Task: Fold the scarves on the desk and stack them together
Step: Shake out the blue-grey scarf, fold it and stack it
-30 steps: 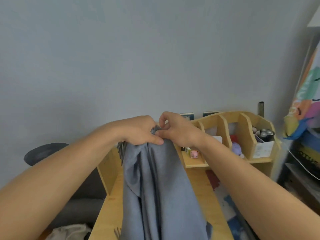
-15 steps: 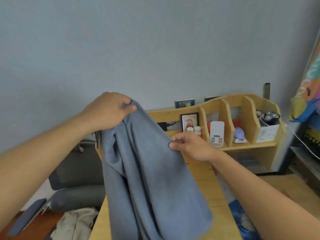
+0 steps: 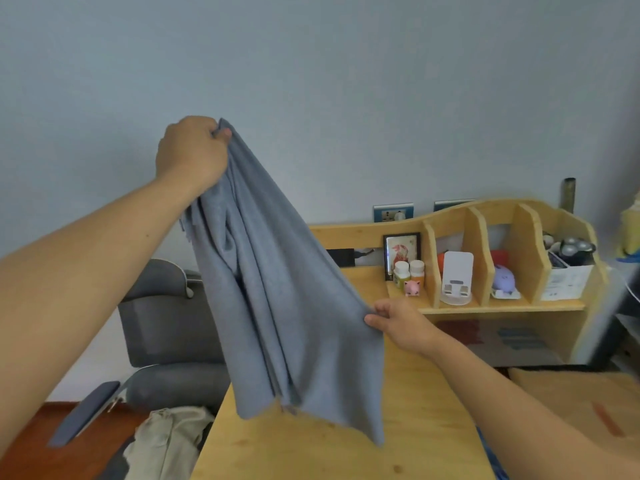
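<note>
A grey-blue scarf (image 3: 277, 306) hangs in the air above the wooden desk (image 3: 346, 452), doubled over with its layers draping down. My left hand (image 3: 192, 152) grips its top end, raised high at the upper left. My right hand (image 3: 398, 322) pinches the scarf's right edge lower down, over the desk's middle. The cloth stretches on a slant between the two hands, and its lower corners dangle just above the desk top. A blue patterned cloth (image 3: 491, 459) peeks out under my right forearm at the desk's right edge.
A wooden organiser shelf (image 3: 502, 306) at the desk's back holds a picture frame, small bottles, a pink pig figure and a white stand. A grey office chair (image 3: 166, 323) stands left of the desk. Beige clothing (image 3: 166, 441) lies below it.
My hands have moved apart: the left rose up and left with the scarf's end, the right slid down its edge to the right. The scarf has spread open and lifted off the desk.
</note>
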Demonstrator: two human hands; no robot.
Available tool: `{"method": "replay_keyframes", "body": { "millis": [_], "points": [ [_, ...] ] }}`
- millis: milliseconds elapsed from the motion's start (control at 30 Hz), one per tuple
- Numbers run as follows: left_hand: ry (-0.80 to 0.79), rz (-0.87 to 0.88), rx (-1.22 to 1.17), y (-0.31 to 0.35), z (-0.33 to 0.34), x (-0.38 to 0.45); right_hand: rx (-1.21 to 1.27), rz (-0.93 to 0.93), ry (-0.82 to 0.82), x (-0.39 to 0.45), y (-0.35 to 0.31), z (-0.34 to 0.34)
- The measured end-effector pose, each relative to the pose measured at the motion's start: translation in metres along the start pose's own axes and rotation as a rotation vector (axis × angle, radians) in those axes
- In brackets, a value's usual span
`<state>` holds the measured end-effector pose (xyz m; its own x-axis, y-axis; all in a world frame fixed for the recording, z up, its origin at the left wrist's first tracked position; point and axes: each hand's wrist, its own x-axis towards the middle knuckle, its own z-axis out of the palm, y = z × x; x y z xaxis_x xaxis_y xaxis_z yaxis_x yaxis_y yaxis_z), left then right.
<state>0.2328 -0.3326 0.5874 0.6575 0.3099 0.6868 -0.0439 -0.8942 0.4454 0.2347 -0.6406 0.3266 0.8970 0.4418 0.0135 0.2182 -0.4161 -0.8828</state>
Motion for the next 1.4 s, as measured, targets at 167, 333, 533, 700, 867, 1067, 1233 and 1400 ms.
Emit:
{"method": "replay_keyframes", "body": {
  "millis": [167, 333, 533, 700, 867, 1067, 1233, 1400],
  "points": [
    [0.006, -0.138, -0.068, -0.015, -0.001, 0.019, 0.072, 0.052, 0.033, -0.009, 0.031, 0.01],
    [-0.007, -0.187, -0.229, -0.018, -0.007, 0.035, 0.326, 0.101, 0.15, -0.017, 0.047, 0.031],
    [-0.024, -0.114, -0.203, 0.011, -0.015, 0.048, 0.308, 0.13, -0.021, -0.006, 0.035, 0.083],
    [-0.014, -0.056, -0.154, 0.028, -0.028, 0.058, 0.258, 0.203, -0.002, 0.016, 0.032, 0.118],
    [0.034, -0.044, -0.172, 0.025, -0.043, 0.065, 0.462, 0.478, 0.06, 0.019, 0.055, 0.144],
    [0.014, -0.044, -0.22, 0.005, -0.065, 0.07, 0.717, 0.676, 0.178, 0.015, 0.089, 0.142],
    [0.039, -0.033, -0.232, -0.011, -0.075, 0.067, 0.793, 0.657, 0.261, 0.045, 0.085, 0.125],
    [0.11, -0.036, -0.211, -0.021, -0.082, 0.065, 0.912, 0.701, 0.15, 0.059, 0.072, 0.153]
  ]
}}
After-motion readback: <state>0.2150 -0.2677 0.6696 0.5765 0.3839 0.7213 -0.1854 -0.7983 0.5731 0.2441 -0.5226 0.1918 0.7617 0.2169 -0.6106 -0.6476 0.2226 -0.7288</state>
